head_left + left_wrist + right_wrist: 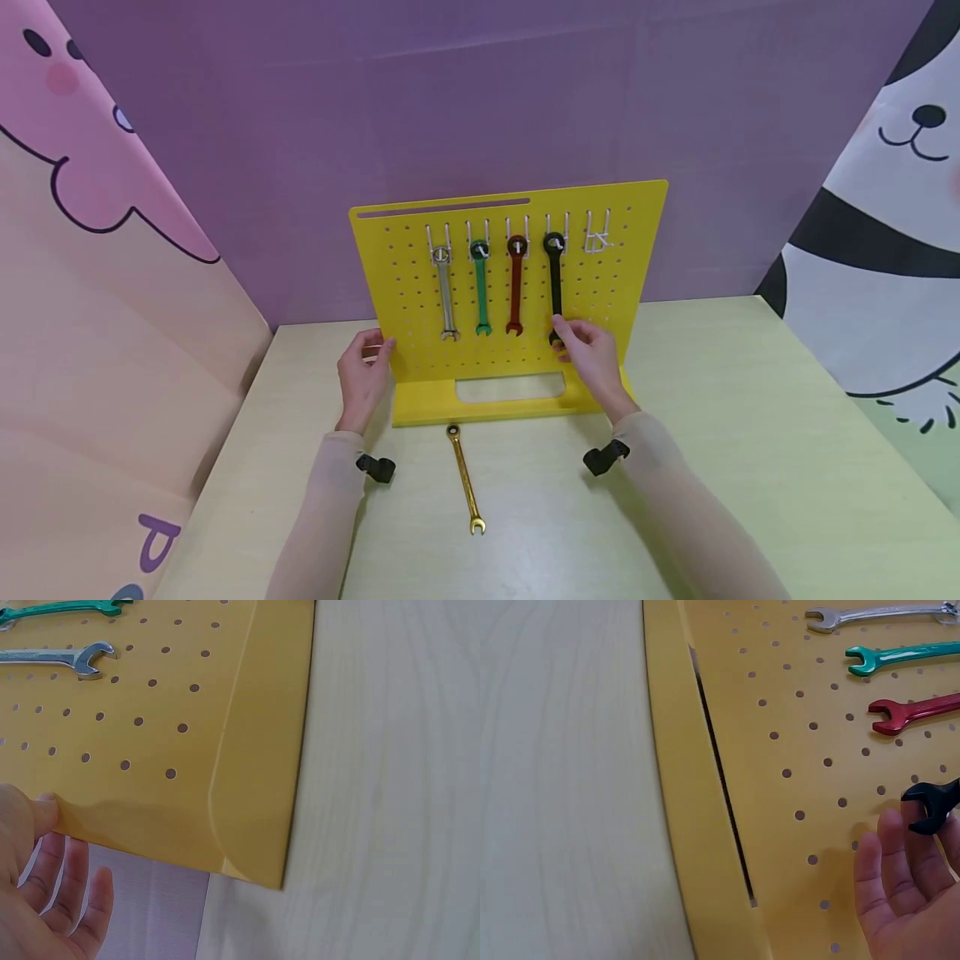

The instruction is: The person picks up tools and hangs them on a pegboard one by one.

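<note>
A yellow pegboard [495, 358] stands upright on the table. On its white hooks hang a silver wrench [446, 296], a green wrench [482, 292], a red wrench [516, 287] and a black wrench [555, 275]. My right hand [596, 358] holds the black wrench near its open-jaw lower end, between thumb and fingers; the right wrist view shows its black jaw [930, 806] by the fingertips. My left hand [363, 375] pinches the board's left edge, thumb on the front face and fingers behind. A gold wrench [467, 479] lies on the table in front of the board.
At the board's right end is a white hook [597, 237] with no wrench on it. The board's base has a wide slot [510, 387]. Behind the pale table [540, 517] rises a purple backdrop [487, 108], with cartoon-printed panels at both sides.
</note>
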Motion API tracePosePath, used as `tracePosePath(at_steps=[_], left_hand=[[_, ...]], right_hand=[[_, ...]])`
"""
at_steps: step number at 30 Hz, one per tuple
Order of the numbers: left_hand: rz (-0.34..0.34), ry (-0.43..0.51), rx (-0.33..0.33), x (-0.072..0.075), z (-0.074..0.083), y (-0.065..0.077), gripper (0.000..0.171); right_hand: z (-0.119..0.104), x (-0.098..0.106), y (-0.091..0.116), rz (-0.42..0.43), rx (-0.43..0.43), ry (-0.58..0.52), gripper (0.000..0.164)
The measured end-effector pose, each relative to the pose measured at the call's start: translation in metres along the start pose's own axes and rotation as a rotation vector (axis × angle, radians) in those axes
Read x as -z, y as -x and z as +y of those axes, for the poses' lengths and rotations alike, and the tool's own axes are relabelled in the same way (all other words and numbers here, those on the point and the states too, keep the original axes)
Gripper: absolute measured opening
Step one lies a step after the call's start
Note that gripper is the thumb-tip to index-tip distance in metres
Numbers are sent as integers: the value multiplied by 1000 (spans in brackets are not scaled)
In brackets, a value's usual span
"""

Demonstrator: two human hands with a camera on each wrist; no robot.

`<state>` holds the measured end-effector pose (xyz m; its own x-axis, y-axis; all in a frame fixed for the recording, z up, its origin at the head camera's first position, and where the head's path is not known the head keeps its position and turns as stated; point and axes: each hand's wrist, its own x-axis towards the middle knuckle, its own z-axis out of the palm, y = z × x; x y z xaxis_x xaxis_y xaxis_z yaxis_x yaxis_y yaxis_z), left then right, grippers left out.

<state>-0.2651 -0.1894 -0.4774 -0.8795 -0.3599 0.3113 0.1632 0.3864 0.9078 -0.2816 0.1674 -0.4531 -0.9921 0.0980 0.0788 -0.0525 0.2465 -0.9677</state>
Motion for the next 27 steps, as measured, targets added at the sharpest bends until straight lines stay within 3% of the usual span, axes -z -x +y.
tracePosePath(at_steps=[27], left_hand=[[2, -9, -9, 0, -1, 0, 27]], right_hand=[[26, -1, 1, -18, -34, -1, 66]])
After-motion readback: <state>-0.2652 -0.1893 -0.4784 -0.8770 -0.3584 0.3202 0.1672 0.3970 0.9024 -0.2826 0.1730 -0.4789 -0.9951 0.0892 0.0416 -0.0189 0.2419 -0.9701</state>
